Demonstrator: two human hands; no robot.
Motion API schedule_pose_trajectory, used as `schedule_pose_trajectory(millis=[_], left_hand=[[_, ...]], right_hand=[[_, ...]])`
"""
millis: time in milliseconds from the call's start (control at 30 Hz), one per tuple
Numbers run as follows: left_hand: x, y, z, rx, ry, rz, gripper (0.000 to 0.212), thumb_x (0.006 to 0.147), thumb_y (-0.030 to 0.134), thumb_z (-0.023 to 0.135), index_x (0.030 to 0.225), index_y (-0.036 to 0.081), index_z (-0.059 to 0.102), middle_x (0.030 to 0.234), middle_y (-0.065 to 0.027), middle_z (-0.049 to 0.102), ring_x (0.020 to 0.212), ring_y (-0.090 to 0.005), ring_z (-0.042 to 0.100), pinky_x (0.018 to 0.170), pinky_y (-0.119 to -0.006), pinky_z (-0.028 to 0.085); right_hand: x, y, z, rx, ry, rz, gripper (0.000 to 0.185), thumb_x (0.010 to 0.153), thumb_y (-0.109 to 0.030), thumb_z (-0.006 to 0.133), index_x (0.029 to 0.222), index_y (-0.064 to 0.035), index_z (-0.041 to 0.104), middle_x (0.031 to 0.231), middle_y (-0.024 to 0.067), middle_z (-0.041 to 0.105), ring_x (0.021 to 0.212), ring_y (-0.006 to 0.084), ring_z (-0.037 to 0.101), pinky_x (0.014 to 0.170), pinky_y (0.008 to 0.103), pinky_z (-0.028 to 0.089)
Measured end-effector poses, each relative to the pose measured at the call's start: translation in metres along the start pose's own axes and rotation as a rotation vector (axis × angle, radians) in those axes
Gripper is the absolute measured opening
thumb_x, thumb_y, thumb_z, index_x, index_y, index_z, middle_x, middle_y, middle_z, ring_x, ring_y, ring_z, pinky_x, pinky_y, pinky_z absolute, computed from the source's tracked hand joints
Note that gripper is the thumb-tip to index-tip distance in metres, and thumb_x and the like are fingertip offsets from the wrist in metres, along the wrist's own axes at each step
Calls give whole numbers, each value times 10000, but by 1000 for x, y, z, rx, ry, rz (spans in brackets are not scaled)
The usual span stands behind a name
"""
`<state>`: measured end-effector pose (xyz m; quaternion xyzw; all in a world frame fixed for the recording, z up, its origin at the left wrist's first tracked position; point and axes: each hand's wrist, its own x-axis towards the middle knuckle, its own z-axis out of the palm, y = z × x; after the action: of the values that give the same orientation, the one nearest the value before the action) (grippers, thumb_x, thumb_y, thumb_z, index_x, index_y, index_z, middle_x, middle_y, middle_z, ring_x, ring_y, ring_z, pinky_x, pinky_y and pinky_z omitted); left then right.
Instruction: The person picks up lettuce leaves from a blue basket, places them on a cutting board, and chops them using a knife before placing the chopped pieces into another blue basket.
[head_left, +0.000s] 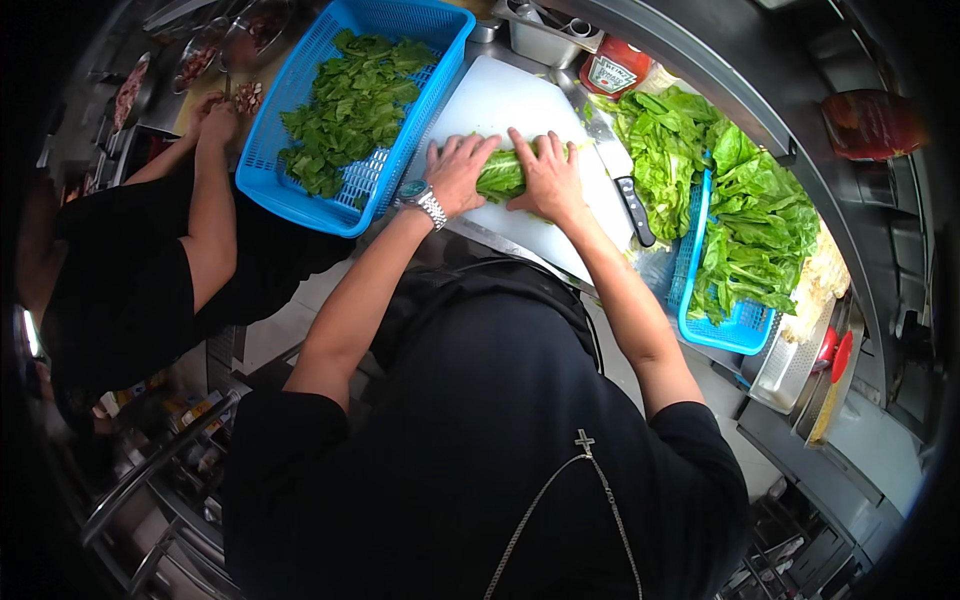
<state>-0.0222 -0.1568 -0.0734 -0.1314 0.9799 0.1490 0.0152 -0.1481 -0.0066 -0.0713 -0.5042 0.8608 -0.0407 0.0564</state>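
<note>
A bundle of green lettuce leaves (501, 177) lies on the white cutting board (517, 94), pressed between my two hands. My left hand (456, 176), with a metal-banded watch at the wrist, grips its left end. Around its right end, the fingers of my right hand (549, 180) are spread over the leaves. A knife with a black riveted handle (635, 211) rests at the board's right edge, its blade flat and pointing away from me. Beside the knife more whole lettuce leaves (660, 150) are heaped. Cut greens (352, 112) fill much of the large blue basket (259, 184) to the left.
A smaller blue basket (731, 341) of lettuce stands at the right. Behind the board are a steel container (544, 45) with utensils and a Heinz tomato ketchup container (615, 67). At far left, a co-worker's hands (214, 120) work near bowls of meat (199, 64). A steel shelf edge curves overhead.
</note>
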Motion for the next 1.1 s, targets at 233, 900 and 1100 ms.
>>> schedule_pose_trajectory(millis=[233, 900, 1100], left_hand=[[-21, -11, 6, -249, 237, -95, 1309, 520, 301, 953, 1588, 268, 197, 1531, -212, 271, 1409, -428, 297, 1168, -553, 282], [18, -28, 29, -573, 613, -6, 939, 853, 534, 709, 1514, -6, 317, 1529, -279, 318, 1406, -413, 335, 1170, -494, 261], [-31, 16, -3, -116, 415, 364, 986, 717, 589, 808, 1497, 149, 395, 1562, -207, 297, 1433, -423, 300, 1171, -607, 205]], right_hand=[[13, 44, 1, 419, -48, -42, 778, 670, -354, 828, 1343, -77, 551, 1159, 178, 602, 1092, 365, 607, 964, 442, 486], [-38, 79, 51, 769, 522, 148, 532, 887, -281, 724, 1339, -43, 576, 1352, 200, 583, 1296, 357, 528, 1100, 419, 401], [7, 98, 41, 573, 454, 69, 535, 858, -261, 727, 1340, -82, 582, 1323, 196, 586, 1251, 372, 544, 1080, 440, 426]])
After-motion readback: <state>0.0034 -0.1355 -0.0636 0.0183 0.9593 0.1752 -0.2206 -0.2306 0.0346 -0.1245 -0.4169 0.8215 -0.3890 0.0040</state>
